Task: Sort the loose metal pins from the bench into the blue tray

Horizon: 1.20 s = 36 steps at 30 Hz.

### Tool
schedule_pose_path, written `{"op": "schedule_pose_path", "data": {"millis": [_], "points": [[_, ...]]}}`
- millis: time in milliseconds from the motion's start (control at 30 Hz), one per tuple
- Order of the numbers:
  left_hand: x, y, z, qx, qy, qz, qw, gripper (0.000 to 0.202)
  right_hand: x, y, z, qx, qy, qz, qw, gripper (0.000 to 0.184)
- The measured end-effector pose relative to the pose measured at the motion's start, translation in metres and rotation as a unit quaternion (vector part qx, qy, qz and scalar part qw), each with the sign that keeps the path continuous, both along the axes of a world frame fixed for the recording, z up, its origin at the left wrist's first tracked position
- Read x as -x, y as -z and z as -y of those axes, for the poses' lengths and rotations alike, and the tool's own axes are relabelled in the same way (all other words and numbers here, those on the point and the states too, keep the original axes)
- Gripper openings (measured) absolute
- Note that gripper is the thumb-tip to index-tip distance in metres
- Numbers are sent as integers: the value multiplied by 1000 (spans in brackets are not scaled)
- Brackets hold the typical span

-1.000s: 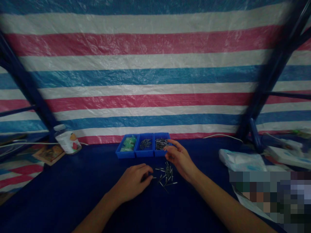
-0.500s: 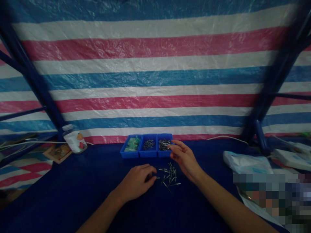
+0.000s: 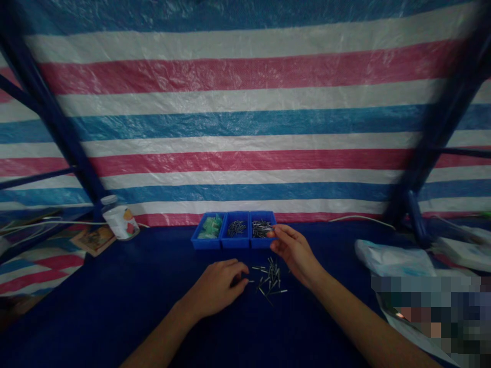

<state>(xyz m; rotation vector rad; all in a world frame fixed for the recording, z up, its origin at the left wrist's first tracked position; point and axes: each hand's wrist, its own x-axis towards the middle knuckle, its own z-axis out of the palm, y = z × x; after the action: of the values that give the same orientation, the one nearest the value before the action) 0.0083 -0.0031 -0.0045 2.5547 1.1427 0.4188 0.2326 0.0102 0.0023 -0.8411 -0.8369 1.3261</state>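
Observation:
My left hand (image 3: 219, 285) rests on the blue tabletop with its fingers curled and the thumb close to them. A thin metal blind rivet (image 3: 250, 281) pokes out at the thumb tip. Right of that hand lies a loose pile of blind rivets (image 3: 273, 274), pointing in various directions. My right hand (image 3: 294, 251) is raised at the front right corner of the right blue bin (image 3: 262, 244), thumb and forefinger pinched together. What is between those fingertips is too small to make out. More rivets fill this bin.
Beside it stand a middle blue bin (image 3: 235, 244) of small metal pieces and a left blue bin (image 3: 207, 245) with green-tinted plastic bags. A white-labelled jar (image 3: 121, 221) is at the back left. A plastic bag (image 3: 393, 258) lies on the right. Striped sheeting (image 3: 245, 122) hangs behind.
The view has shifted slightly. My right hand remains at the right bin's corner, its fingers pinched a little closer together. The left hand and the pile look the same.

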Motion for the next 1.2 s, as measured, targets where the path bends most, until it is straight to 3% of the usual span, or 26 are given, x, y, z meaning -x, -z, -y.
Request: {"op": "schedule_pose_path", "data": {"millis": [267,400,500,533,600,633,700,767,833,967,1200], "points": [[1,0,1,1,1,-3,1000,17,-8,6,-4,52,-7,86,995,42],[1,1,0,1,3,-6,1000,17,-12,-7,-3,58,7,112,992,35],[2,1,0,-7,-1,-4,1000,17,-29,-19,-3,4,9,230,973,23],[2,1,0,-10,-5,-5,1000,17,-38,-22,-3,-33,-4,317,948,17],[2,1,0,-15,-13,-12,1000,17,-54,-22,-2,-95,-36,495,863,7],[2,1,0,-17,-15,-14,1000,17,-61,-21,-1,-106,-53,564,817,10],[2,0,0,-16,-16,-16,1000,17,-69,-15,3,-94,-85,647,752,23],[2,1,0,-10,-16,-17,1000,18,-69,-9,6,-75,-113,686,715,32],[2,1,0,-7,-18,-19,1000,18,-62,-5,10,-71,-133,702,696,36],[1,3,0,-4,-8,-18,1000,18,-49,-4,15,-79,-145,703,691,38],[1,2,0,-7,-9,-19,1000,19,-49,-6,13,-93,-146,655,735,39]]}}
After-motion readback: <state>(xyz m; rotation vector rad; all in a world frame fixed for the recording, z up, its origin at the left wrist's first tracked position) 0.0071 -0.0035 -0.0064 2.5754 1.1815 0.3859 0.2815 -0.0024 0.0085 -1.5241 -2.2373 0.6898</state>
